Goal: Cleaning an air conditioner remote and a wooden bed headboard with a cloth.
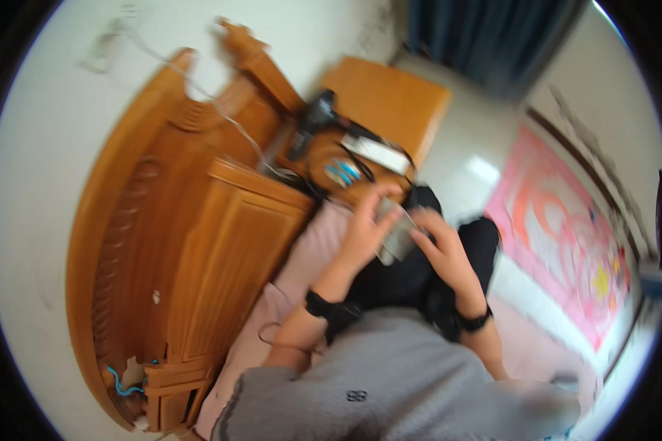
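Above my lap, my left hand (pixel 370 229) grips a flat, greyish, see-through item (pixel 400 237), perhaps a plastic bag or case; blur hides its exact kind. The thumb of that hand lies over its upper part. My right hand (pixel 438 240) is at the item's right edge, fingers bent; whether it pinches the edge cannot be told. Black straps circle both wrists. Just beyond my hands, blue and white small items (pixel 342 172) lie on a round wooden stool or tabletop (pixel 323 151), beside a white rectangular box or strip (pixel 376 154) with dark cables around it.
A wooden cabinet top (pixel 389 102) stands beyond, with a black object (pixel 313 122) beside it. A carved wooden headboard (pixel 138 237) is at the left, crossed by a white cable (pixel 234 124). Pink bedding (pixel 314 242) lies under me; a pink patterned mat (pixel 557 237) is at the right.
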A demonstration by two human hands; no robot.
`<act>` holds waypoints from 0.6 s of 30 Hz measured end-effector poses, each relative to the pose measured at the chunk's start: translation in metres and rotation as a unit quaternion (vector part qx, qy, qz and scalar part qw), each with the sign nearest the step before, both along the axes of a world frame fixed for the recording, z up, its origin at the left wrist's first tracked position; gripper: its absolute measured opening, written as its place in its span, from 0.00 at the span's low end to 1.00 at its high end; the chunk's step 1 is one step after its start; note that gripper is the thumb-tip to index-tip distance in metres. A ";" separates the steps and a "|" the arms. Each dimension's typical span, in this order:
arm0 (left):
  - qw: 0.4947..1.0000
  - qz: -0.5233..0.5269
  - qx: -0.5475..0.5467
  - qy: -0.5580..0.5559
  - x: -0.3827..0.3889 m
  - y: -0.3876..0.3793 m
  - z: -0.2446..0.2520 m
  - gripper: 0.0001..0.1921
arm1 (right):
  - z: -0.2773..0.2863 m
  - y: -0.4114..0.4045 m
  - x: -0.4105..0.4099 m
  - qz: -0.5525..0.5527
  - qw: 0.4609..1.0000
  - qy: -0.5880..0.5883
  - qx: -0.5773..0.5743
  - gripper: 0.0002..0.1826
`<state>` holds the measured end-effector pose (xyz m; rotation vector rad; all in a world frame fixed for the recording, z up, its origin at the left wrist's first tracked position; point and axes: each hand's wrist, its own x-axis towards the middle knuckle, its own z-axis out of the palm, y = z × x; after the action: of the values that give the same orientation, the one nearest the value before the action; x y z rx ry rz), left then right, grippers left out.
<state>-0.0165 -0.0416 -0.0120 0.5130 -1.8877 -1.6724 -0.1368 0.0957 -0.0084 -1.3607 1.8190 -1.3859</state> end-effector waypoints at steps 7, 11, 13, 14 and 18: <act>0.895 0.055 0.389 0.211 0.011 -0.012 0.004 0.06 | 0.018 -0.051 0.006 -0.009 0.985 -0.166 0.036 0.08; 0.893 0.180 0.293 0.289 0.015 -0.091 0.029 0.05 | 0.024 -0.103 -0.004 0.024 0.994 -0.103 -0.022 0.10; 0.903 0.280 0.174 0.276 0.012 -0.142 0.047 0.06 | 0.032 -0.122 -0.005 0.031 0.993 -0.108 -0.023 0.10; 0.908 0.316 0.107 0.254 0.009 -0.166 0.053 0.07 | 0.032 -0.127 -0.007 0.034 0.994 -0.101 -0.019 0.10; 0.873 0.431 -0.190 0.126 -0.007 -0.264 0.051 0.18 | 0.018 -0.151 -0.009 0.037 0.994 -0.097 0.015 0.09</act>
<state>-0.0238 -0.3052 0.0393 0.7726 -1.4036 -0.7166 -0.1455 -0.0549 0.0097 -1.2204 1.6405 -1.3933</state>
